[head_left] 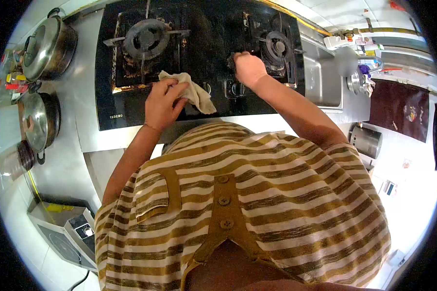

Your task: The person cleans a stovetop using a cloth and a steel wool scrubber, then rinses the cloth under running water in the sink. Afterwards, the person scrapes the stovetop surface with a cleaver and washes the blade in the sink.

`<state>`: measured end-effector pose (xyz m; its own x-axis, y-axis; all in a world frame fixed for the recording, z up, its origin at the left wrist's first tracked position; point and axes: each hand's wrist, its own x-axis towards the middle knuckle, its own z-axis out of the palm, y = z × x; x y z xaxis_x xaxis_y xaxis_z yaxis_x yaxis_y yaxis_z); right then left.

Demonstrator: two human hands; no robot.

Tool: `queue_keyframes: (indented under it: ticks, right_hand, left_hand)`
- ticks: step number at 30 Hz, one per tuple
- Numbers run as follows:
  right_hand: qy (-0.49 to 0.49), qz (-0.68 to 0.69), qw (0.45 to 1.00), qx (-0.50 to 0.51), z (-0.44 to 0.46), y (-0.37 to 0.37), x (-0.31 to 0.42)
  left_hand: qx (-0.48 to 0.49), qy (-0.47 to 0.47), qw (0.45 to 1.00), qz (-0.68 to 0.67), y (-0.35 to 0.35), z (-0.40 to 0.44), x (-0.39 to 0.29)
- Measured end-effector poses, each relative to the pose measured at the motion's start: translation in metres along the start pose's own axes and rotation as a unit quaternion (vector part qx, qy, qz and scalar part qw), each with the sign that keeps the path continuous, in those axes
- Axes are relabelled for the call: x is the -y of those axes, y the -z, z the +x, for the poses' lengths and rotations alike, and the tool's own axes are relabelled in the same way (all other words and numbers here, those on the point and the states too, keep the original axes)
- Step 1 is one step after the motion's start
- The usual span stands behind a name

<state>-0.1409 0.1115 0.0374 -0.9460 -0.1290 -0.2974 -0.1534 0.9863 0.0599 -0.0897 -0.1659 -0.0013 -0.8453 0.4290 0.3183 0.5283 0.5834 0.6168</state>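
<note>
My left hand (165, 103) pinches a crumpled beige cloth (192, 92) over the front left of a black glass gas stove (209, 29). My right hand (250, 70) is closed in a fist on the stove top, just left of the right burner (276, 46). A dark, rough scrubbing pad (231, 60) shows partly at its fingers; the rest is hidden. Below that hand sits a black control knob (235, 89). The left burner (146, 39) lies beyond my left hand, with brown, rusty grime around its grate.
Two lidded pans, a deep pot (51, 46) and a shallower pan (41, 121), stand on the steel counter at left. At right are a sink (320, 72) and faucet (376, 63). An appliance (65, 237) sits low at left.
</note>
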Motion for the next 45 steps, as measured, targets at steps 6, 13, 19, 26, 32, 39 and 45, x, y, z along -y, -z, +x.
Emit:
queue_keyframes:
  ticks: [6, 13, 19, 26, 32, 39, 45]
  right_hand:
    - [-0.063, -0.007, 0.997, -0.053, 0.136, 0.031, -0.008]
    - [0.019, -0.075, 0.992, 0.102, 0.133, 0.041, -0.039]
    - [-0.016, -0.049, 0.998, 0.021, 0.136, 0.046, -0.045]
    - [-0.120, 0.022, 0.987, -0.103, 0.189, 0.028, -0.083]
    - [0.191, 0.074, 0.973, -0.106, 0.119, 0.010, -0.007]
    - [0.184, 0.099, 0.962, -0.174, 0.163, 0.008, 0.008]
    - [0.088, 0.094, 0.977, -0.172, 0.203, 0.022, 0.026]
  left_hand:
    - [-0.012, -0.008, 1.000, 0.002, 0.004, 0.004, -0.003]
    - [0.000, 0.002, 1.000, -0.021, 0.005, 0.004, -0.002]
    - [0.013, 0.012, 1.000, -0.019, 0.006, 0.003, -0.002]
    - [-0.016, 0.000, 1.000, -0.016, 0.003, 0.002, -0.002]
    - [-0.020, 0.000, 0.999, -0.027, 0.002, -0.001, 0.001]
    - [-0.034, -0.010, 0.999, -0.016, 0.001, 0.000, -0.001]
    - [-0.034, -0.008, 0.999, -0.007, 0.003, 0.001, -0.005]
